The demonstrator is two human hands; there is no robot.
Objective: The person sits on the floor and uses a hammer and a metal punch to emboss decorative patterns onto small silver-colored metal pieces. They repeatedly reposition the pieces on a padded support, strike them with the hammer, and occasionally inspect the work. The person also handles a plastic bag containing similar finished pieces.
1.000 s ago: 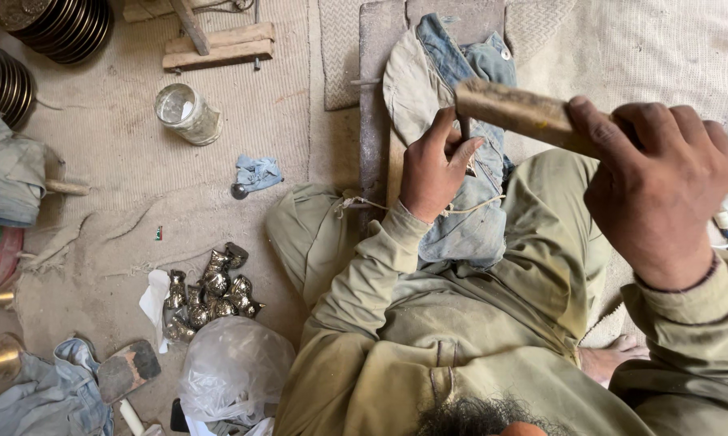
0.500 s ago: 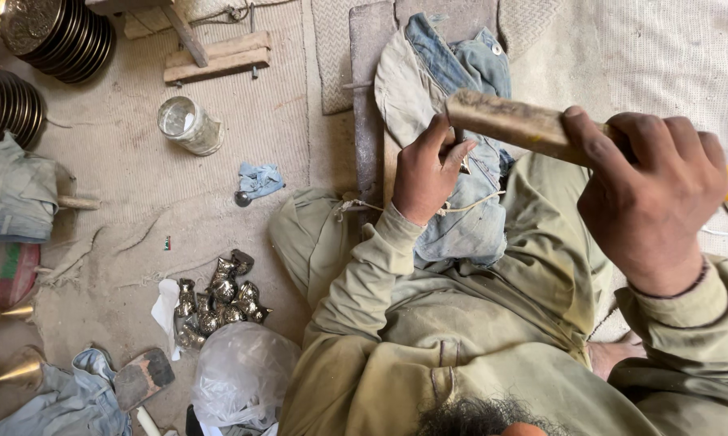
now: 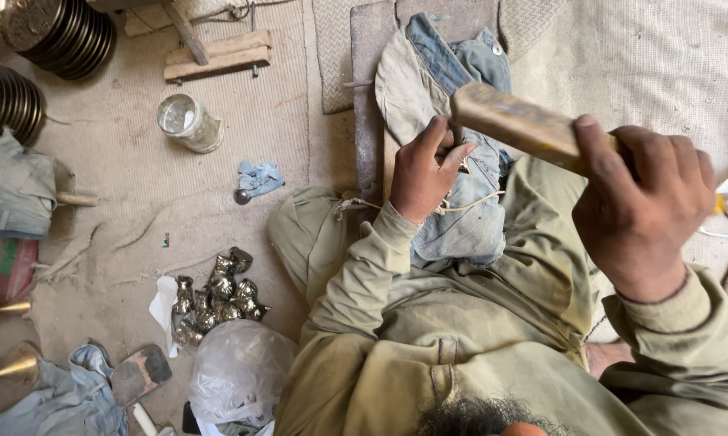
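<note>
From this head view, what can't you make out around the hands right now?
- Small piece pinched by the left hand: hidden by its fingers, too small.
- Head of the wooden tool in the right hand: hidden behind the left hand.
- Small metal pieces on the floor: too small to identify.
- Stacked metal discs: cut by the top edge.

Wooden mallet [image 3: 517, 125] in right hand [image 3: 638, 202], above denim cloth [image 3: 461, 194] on lap; left hand [image 3: 424, 173] on cloth. Left on floor: glass jar [image 3: 188, 123], heap of small metal pieces [image 3: 214, 299], stacked metal discs [image 3: 65, 32].
</note>
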